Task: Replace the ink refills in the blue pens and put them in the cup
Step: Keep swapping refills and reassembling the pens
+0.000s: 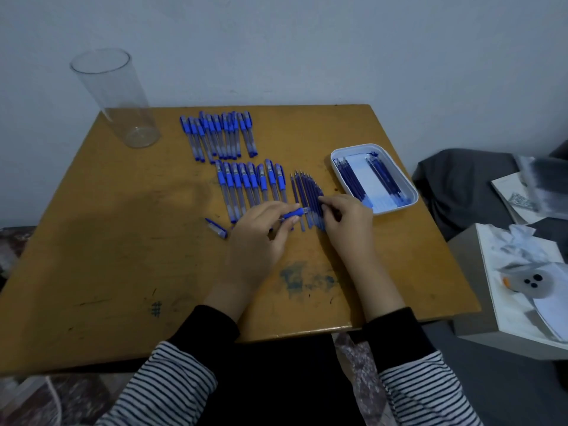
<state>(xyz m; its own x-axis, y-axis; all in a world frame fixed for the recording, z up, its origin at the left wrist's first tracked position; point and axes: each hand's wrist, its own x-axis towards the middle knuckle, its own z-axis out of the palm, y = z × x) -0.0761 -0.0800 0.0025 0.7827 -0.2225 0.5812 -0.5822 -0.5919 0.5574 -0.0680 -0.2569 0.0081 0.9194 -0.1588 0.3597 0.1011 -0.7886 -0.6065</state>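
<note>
Pinches a blue pen (pixel 292 214) in the left grip (pixel 261 233), mid-surface (pixel 123 256), beside the refill row (pixel 305 192). Curls the right grip (pixel 347 219) onto those refills, pinch unclear, with the cup (pixel 120 96) upright at the far-left corner.

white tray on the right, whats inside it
The white tray holds dark blue ink refills in two bunches, one along each long side, on a pale lining. The tray floor under them is covered.

The only sign that can be read is a hand-drawn hash mark (pixel 156 309) inked on the counter (pixel 92 241) near its front edge; print on the papers (pixel 511 196) beside it is too blurred.
</note>
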